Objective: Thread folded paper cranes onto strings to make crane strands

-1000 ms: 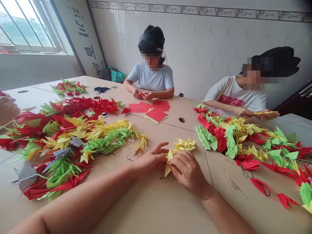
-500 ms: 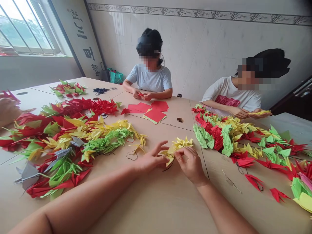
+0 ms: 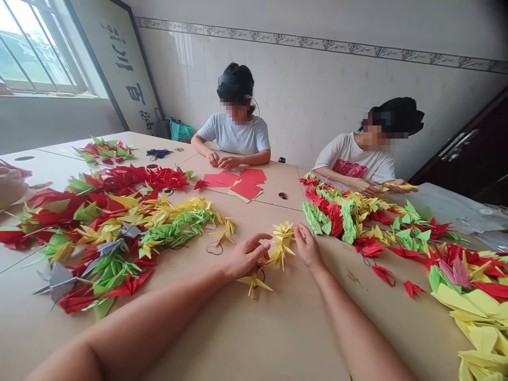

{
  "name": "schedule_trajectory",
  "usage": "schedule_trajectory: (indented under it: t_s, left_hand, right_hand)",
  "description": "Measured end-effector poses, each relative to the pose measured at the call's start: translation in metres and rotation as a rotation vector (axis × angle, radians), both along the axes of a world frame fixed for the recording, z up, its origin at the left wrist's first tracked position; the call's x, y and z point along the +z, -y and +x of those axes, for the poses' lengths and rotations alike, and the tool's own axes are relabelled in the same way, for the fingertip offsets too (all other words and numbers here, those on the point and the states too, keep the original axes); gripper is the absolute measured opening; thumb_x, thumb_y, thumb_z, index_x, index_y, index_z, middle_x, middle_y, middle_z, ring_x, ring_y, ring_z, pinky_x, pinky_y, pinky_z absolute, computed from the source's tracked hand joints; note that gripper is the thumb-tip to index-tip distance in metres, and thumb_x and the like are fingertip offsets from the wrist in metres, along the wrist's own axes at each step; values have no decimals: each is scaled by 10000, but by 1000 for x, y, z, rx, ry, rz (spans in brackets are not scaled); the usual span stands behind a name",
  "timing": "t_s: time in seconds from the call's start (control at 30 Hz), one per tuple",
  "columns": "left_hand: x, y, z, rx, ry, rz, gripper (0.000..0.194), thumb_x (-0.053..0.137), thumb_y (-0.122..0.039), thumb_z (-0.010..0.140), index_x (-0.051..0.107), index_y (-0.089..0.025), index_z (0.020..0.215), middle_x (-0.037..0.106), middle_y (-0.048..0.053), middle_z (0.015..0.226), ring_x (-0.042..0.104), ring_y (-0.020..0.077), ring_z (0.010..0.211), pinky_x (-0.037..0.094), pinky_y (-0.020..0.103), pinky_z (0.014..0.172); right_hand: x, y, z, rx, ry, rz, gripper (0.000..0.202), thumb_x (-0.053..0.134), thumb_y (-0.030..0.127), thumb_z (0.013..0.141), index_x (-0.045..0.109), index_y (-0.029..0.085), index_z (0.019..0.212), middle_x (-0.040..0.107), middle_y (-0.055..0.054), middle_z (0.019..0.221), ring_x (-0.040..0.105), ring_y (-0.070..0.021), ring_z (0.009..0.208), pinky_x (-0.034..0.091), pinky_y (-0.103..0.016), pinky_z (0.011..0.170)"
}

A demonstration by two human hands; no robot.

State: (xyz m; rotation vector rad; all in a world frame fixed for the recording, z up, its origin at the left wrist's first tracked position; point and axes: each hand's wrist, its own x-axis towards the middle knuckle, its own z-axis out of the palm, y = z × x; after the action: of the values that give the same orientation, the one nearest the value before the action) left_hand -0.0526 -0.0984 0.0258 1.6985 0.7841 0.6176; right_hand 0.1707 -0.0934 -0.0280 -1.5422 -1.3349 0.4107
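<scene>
Yellow paper birds lie between my hands on the desk.
My left hand is half open, fingers loosely bent, with the birds at its three o'clock and a single yellow bird near black thread at six; my right hand curls loosely, the birds at its nine o'clock. I cannot tell whether either grips anything. Red sheets lie toward twelve.

It looks like a shared craft workroom: beyond the fingers, two people sit at a broad tabletop before a tiled wall; folded-paper heaps lie left of the fingers, red sheets ahead.
</scene>
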Motion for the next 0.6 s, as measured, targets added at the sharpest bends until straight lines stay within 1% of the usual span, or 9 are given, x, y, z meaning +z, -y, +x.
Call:
schedule_trajectory:
  t_s: [0.07, 0.13, 0.2, 0.23, 0.27, 0.33, 0.4, 0.5, 0.6]
  left_hand:
    - [-2, -1, -1, 48, 10, 60, 476, 339, -533, 847, 463, -223, 1185, 625, 23, 822, 472, 81, 549, 409, 214, 552]
    - [-6, -4, -1, 121, 29, 129, 476, 347, -522, 849, 436, -222, 1207, 616, 34, 893, 506, 92, 606, 436, 227, 601]
    - [-12, -8, 0, 220, 25, 204, 497, 380, -518, 839, 407, -217, 1233, 584, 61, 1034, 545, 117, 720, 461, 253, 673]
    - [-14, -10, 1, 242, 16, 233, 509, 392, -515, 835, 398, -218, 1248, 550, 76, 1122, 556, 138, 817, 468, 268, 721]
    - [-16, -12, 1, 233, 2, 269, 522, 404, -506, 834, 384, -218, 1269, 508, 85, 1209, 543, 162, 937, 460, 287, 794]
    - [-18, -15, 1, 165, -33, 350, 520, 405, -487, 843, 382, -230, 1294, 452, 79, 1299, 466, 192, 1123, 394, 325, 939]
    - [-18, -15, 0, 34, -69, 445, 481, 390, -470, 856, 432, -239, 1276, 466, 69, 1298, 411, 199, 1198, 324, 340, 1015]
    - [-18, -14, -1, -140, -126, 577, 447, 424, -479, 840, 531, -237, 1201, 543, 81, 1212, 450, 216, 1160, 319, 354, 1012]
    - [-17, -13, -1, -206, -165, 620, 437, 468, -491, 814, 574, -233, 1150, 598, 87, 1116, 506, 223, 1075, 326, 372, 991]
  right_hand:
    - [2, 3, -4, 105, 5, -33, 439, 463, 536, 806, 607, 200, 1049, 663, -107, 1064, 615, -239, 983, 485, -365, 844]
    - [5, 5, -6, 163, 5, -54, 399, 482, 525, 801, 636, 210, 991, 689, -83, 1008, 634, -228, 944, 495, -346, 830]
    - [5, 6, -5, 164, 0, -63, 410, 444, 523, 822, 634, 204, 997, 698, -83, 982, 637, -224, 941, 492, -349, 837]
    - [4, 5, -4, 151, -3, -67, 419, 427, 520, 830, 628, 200, 1012, 699, -87, 978, 635, -224, 946, 487, -356, 845]
    - [3, 4, -4, 136, -3, -71, 422, 422, 515, 833, 622, 198, 1026, 698, -92, 980, 633, -226, 952, 482, -363, 852]
    - [1, 2, -2, 123, 3, -84, 403, 444, 494, 826, 614, 203, 1047, 689, -96, 1011, 631, -226, 958, 482, -370, 851]
    - [0, 1, -3, 138, 15, -96, 371, 484, 461, 813, 615, 209, 1052, 675, -93, 1052, 632, -222, 956, 488, -371, 837]
    - [2, 2, -5, 179, 46, -100, 326, 552, 408, 774, 631, 213, 1023, 669, -76, 1071, 615, -217, 984, 465, -379, 871]
    - [5, 6, -9, 200, 68, -94, 290, 589, 352, 742, 633, 217, 996, 668, -59, 1062, 596, -210, 1004, 429, -388, 910]
